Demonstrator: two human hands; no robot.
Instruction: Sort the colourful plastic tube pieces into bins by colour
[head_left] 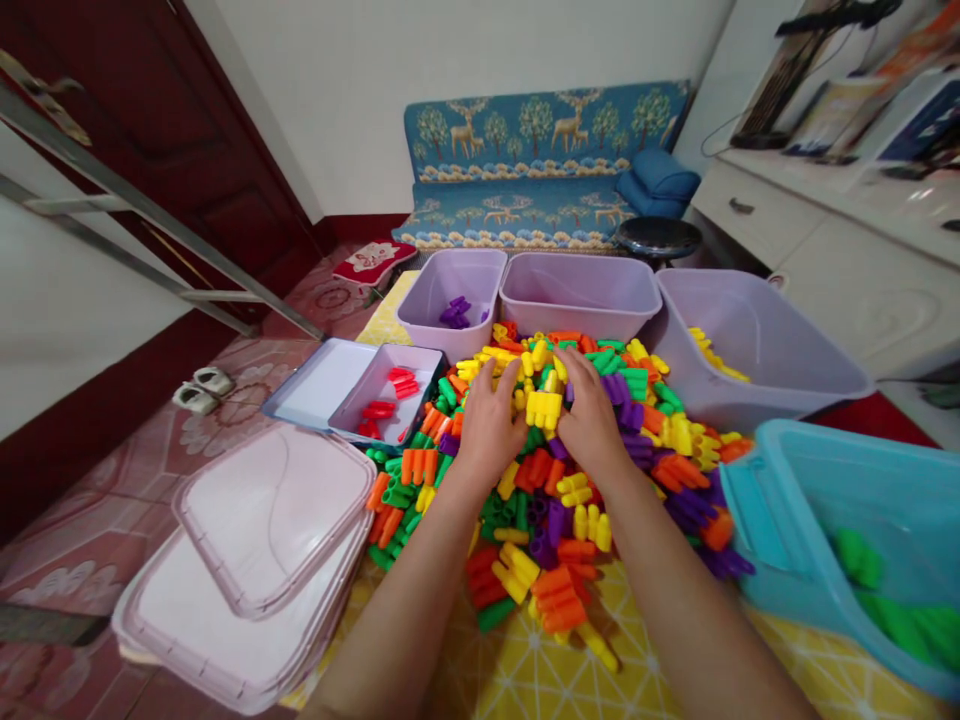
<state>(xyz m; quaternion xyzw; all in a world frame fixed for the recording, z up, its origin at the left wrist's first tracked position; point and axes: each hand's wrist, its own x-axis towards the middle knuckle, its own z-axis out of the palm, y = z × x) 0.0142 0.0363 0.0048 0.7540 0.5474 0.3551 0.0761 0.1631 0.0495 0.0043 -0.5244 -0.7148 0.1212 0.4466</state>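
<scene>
Both hands are over a large heap of bullet-shaped plastic building blocks [536, 468] in orange, green, purple and yellow. My left hand [489, 418] has its fingers curled, with a bit of yellow block showing between thumb and fingers. Close beside it, my right hand [591, 415] curls round yellow blocks [544, 409], which sit between the two hands above the heap. The fingertips are partly hidden among the yellow pieces, so the exact grip of each finger is unclear.
Behind the heap stand a lilac bin [450, 335] with purple blocks, another lilac bin [577, 318], and a third [780, 390] with yellow blocks. A turquoise bin [780, 570] at right holds green ones. At left lie a box [349, 420] with red blocks and stacked lids [247, 600].
</scene>
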